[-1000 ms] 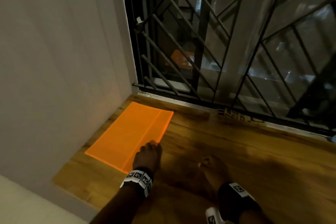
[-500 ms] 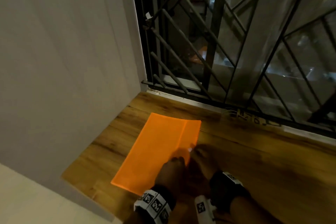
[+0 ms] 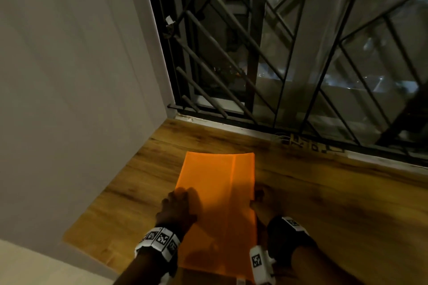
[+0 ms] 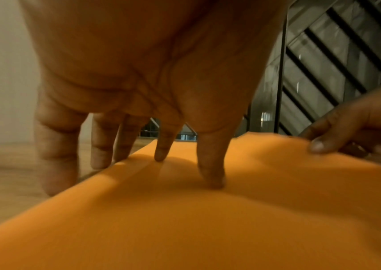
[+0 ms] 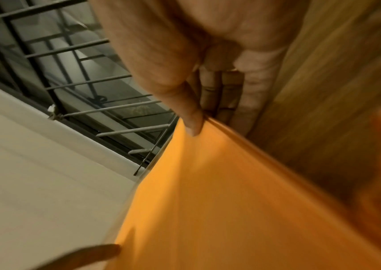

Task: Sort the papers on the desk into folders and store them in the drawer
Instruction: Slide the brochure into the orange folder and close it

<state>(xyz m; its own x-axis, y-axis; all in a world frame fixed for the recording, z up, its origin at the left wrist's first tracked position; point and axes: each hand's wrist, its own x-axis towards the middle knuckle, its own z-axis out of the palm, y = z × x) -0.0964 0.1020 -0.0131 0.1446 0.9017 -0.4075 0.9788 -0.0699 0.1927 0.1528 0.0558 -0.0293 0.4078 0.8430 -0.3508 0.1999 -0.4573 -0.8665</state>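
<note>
The orange folder (image 3: 220,194) lies between both hands: left hand (image 3: 179,209) presses with straight fingers, right hand (image 3: 258,201) pinches its edge, mostly hidden.

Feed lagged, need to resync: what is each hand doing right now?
Left hand: open, straight fingers pressing on the flat orange plastic folder.
Right hand: pinching the folder's right edge, thumb on top.

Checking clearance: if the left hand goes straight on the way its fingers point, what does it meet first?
Probably only more of the orange folder under the left hand, then bare wooden desk, finally the window grille. Depth is unclear.
</note>
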